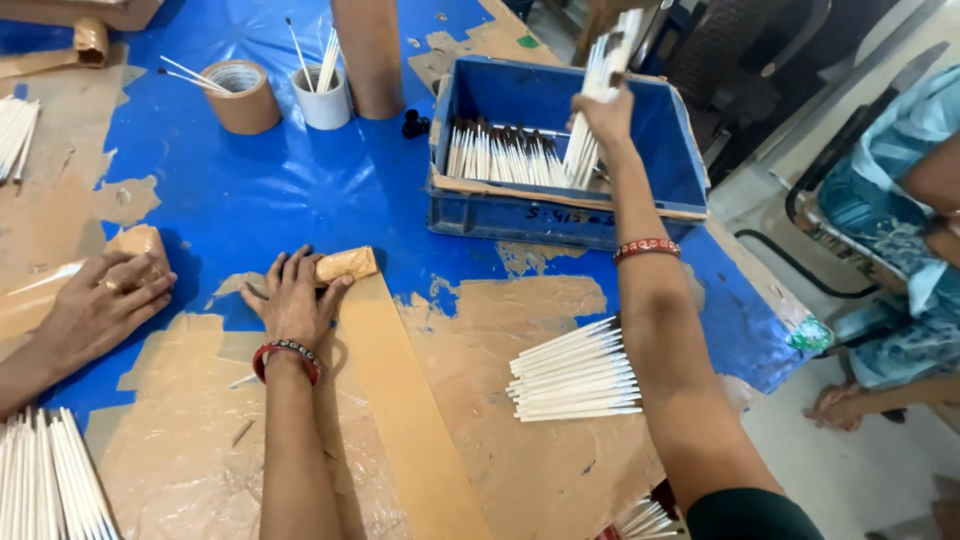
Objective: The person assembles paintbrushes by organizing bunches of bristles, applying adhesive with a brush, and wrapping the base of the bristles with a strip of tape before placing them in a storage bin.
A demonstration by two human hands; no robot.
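My right hand (pixel 603 115) reaches over the blue plastic crate (pixel 560 218) and is closed on a bundle of white sticks with dark tips (pixel 600 70), held upright with its lower end inside the crate. More of these sticks (pixel 500 155) lie in a row in the crate. My left hand (pixel 293 298) lies flat with fingers spread on the blue-covered table. Its fingertips touch the rolled end (pixel 346 264) of a long brown paper strip (pixel 400 400). A loose pile of white sticks (pixel 575 375) lies between my arms.
A co-worker's hand (pixel 95 305) presses a brown paper roll (pixel 138 243) at the left. A tape roll (pixel 240 95), a white cup with sticks (pixel 325 100) and a cardboard tube (pixel 368 55) stand at the back. More sticks (pixel 50 480) lie bottom left. A person (pixel 900 220) sits at the right.
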